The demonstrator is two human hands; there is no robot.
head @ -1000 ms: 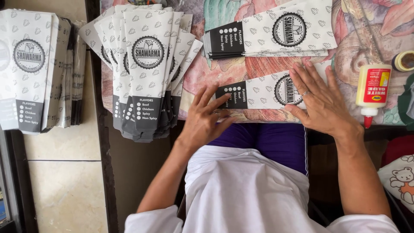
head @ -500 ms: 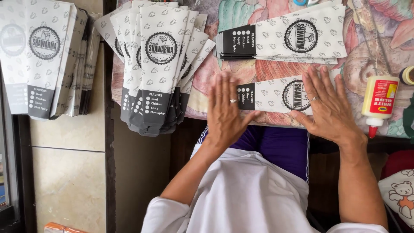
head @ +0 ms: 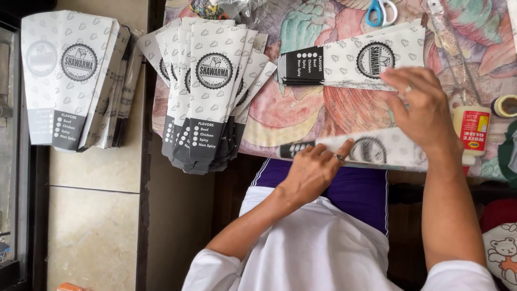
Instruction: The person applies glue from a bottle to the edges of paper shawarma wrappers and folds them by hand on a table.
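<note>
- Fingers of the left hand press flat, ungripping, on the paper sleeve at the table edge, apparently pinning it.
- Right hand arches over the sleeve's far end, fingers spread, loosely touching.
- Glue bottle stands just right; finished stack lies beyond.

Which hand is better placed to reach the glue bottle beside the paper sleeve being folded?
Right. The right hand rests on the white printed paper sleeve close beside the cream glue bottle with red label; the left hand presses the sleeve's far end.
</note>
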